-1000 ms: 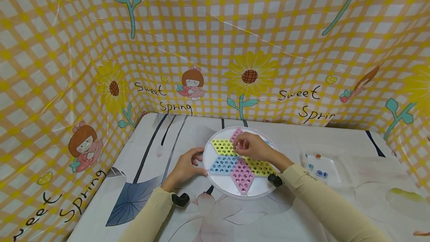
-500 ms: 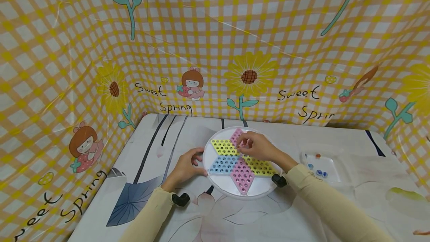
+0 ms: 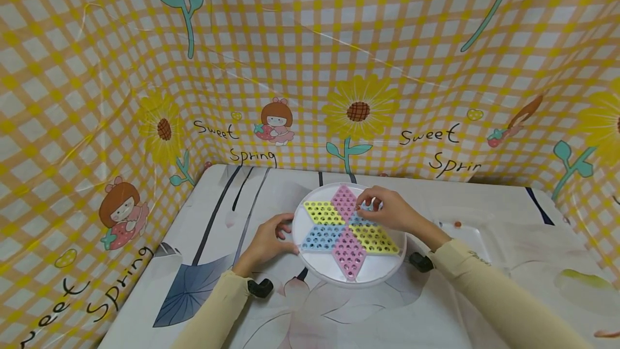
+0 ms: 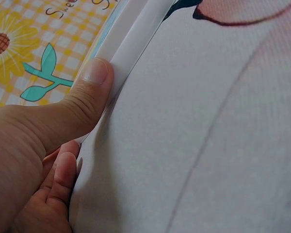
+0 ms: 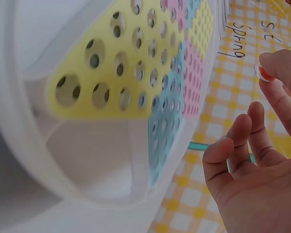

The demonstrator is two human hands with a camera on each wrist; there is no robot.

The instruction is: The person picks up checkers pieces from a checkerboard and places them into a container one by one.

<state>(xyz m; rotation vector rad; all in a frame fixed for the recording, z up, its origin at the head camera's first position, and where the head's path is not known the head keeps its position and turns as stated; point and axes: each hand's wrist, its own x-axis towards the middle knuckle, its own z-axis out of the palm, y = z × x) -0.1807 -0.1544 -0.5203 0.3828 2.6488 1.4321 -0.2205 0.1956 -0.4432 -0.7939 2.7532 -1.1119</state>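
A round white Chinese checkers board (image 3: 315,268) lies on the table, its star made of pink, yellow and blue holed sections. My left hand (image 3: 269,238) rests against the board's left rim, with the thumb (image 4: 93,80) lying along the side wall in the left wrist view. Over the far right part of the board is my right hand (image 3: 387,210), partly hiding the far blue section. Between thumb and index finger it pinches a small clear marble with orange-red inside (image 5: 264,74). The other fingers of this hand are bent and hold nothing.
A clear plastic tray (image 3: 479,238) stands to the right of the board, with an orange marble (image 3: 457,224) in it. My right forearm covers part of this tray. A checked yellow cloth (image 3: 300,58) hangs along the back and left.
My right hand has moved to the right, from over the pink far section to the blue section beside it. Its forearm now covers the blue marbles in the tray. My left hand stays put.
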